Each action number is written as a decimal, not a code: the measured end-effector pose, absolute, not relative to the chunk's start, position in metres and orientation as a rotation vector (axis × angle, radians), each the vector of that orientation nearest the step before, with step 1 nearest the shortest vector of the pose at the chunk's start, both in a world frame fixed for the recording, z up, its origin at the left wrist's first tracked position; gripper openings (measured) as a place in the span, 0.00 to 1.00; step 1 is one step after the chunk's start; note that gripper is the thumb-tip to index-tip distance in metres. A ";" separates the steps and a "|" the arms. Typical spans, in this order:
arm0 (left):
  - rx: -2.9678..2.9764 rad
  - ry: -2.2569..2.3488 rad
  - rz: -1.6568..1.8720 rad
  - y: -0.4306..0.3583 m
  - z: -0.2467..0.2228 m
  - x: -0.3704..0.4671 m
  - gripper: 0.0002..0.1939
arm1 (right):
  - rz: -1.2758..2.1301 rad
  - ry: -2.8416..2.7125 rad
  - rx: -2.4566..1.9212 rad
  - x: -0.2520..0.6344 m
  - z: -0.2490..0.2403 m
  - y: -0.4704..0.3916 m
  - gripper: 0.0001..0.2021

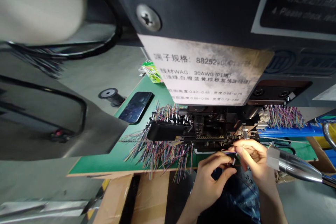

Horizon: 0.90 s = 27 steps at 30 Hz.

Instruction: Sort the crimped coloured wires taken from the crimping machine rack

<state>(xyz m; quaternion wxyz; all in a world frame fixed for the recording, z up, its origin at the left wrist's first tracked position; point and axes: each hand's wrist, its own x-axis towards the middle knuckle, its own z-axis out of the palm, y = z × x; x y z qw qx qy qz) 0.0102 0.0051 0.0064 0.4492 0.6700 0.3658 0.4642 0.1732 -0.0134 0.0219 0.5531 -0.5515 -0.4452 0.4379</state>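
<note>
In front of the crimping machine's tooling [210,126], both of my hands are close together. My right hand [256,157] pinches thin coloured wires [225,151] between thumb and fingertips, just below the tooling. Beside it, my left hand [212,175] has its thumb and fingers curled around a small black-and-white piece [234,161] on the wires. How firmly it grips is partly hidden by the fingers. Dense bunches of coloured wires [160,150] spread over the green table [105,161] left of my hands.
A black phone [135,107] and a dark spool [111,96] are at the table's far left. The labelled machine body [210,14] overhangs my hands. A metal nozzle-like tube [296,164] points in from the right. More wires [285,116] lie behind. Cardboard boxes [149,196] stand below the front edge.
</note>
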 end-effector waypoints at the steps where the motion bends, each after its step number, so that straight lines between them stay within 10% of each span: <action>1: 1.657 0.902 1.153 0.005 0.006 0.010 0.04 | 1.030 -1.056 -1.307 0.173 0.022 -0.013 0.11; 27: 1.512 0.751 1.104 -0.012 0.009 0.013 0.15 | 1.132 -1.156 -1.062 0.188 -0.019 -0.057 0.06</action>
